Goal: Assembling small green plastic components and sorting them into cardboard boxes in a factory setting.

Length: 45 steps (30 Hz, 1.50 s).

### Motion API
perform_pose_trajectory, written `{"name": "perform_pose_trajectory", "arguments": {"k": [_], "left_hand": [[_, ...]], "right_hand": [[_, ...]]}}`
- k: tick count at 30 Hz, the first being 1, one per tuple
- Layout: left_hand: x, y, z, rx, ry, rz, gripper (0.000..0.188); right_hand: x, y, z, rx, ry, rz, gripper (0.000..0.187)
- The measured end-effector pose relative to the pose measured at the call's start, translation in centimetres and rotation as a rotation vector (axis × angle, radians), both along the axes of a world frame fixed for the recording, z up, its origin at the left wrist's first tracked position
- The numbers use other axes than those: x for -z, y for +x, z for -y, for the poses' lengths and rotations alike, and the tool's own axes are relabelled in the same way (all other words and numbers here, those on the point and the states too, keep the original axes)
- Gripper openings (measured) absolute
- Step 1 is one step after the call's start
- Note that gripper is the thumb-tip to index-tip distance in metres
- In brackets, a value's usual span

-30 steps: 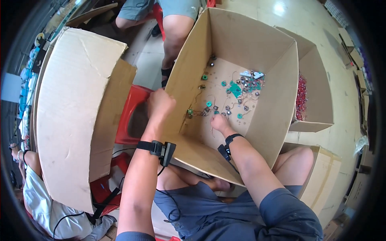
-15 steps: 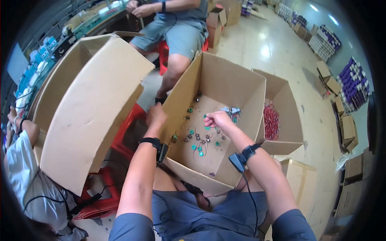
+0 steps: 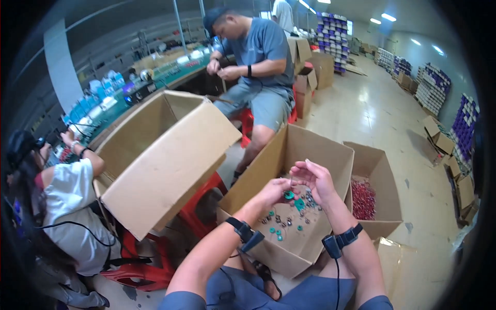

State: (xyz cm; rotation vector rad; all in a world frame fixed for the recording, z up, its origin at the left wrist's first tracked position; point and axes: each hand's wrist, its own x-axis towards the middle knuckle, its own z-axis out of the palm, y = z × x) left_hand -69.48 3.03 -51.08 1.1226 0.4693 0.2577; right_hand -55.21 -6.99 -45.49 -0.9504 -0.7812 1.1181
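Two hands meeting up over the open cardboard box (image 3: 310, 155) sitting on the lap, both raised a bit above the stuff in the bottom. Left hand (image 3: 273, 190) curling in with fingers mostly closed, seemingly pinching some tiny part against the right hand, too small to make out what exactly. Right hand (image 3: 316, 180) half open, fingers (image 3: 309, 166) loosely bent and fanned upward, thumb side touching the left fingertips; can't really tell if anything's actually gripped in there. Sitting right below the hands, scattered on the box floor: a bunch of small teal and dark parts (image 3: 283, 223), mostly bunched toward the middle, a couple of bigger teal ones right under the knuckles. Wearing a black wrist strap with a little module on each arm, left strap (image 3: 243, 232) and right strap (image 3: 338, 242), cable hanging off the right one. Just beside on the right, touching walls with the first box, a second cardboard box (image 3: 380, 165) holding a heap of red pieces (image 3: 362, 199). Off to the left, a big tilted empty carton (image 3: 165, 155) resting on a red plastic stool (image 3: 194, 212). Across the way, a person in a grey shirt (image 3: 261, 51) sitting and fiddling with something small, and another person in a white top (image 3: 67, 206) at the far left edge.
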Motion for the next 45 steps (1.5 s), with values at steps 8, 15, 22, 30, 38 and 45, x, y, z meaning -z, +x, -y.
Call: {"name": "perform_pose_trajectory", "arguments": {"k": [8,15,22,30,38,45], "left_hand": [[-2.3,1.2,-0.5,-0.172,-0.111,-0.056,0.022],[0.7,2.6,-2.9,-0.333,0.189,-0.132,0.019],[2.3,1.9,-4.3,-0.345,-0.051,-0.028,0.028],[3.3,3.7,-3.9,-0.401,-0.111,0.014,0.026],[2.8,3.0,-4.9,-0.396,-0.250,0.033,0.023],[2.1,4.3,-3.6,-0.327,-0.332,0.059,0.023]], "right_hand": [[1.6,1.5,-1.1,0.149,0.176,0.210,0.039],[3.1,1.1,-2.4,0.236,0.240,1.170,0.022],[5.1,1.4,-4.6,0.284,0.024,1.374,0.010],[7.7,2.9,-6.2,0.300,-0.142,0.818,0.007],[8.2,3.2,-7.3,0.208,-0.114,0.554,0.006],[8.1,4.8,-6.2,0.252,-0.075,0.408,0.006]]}}
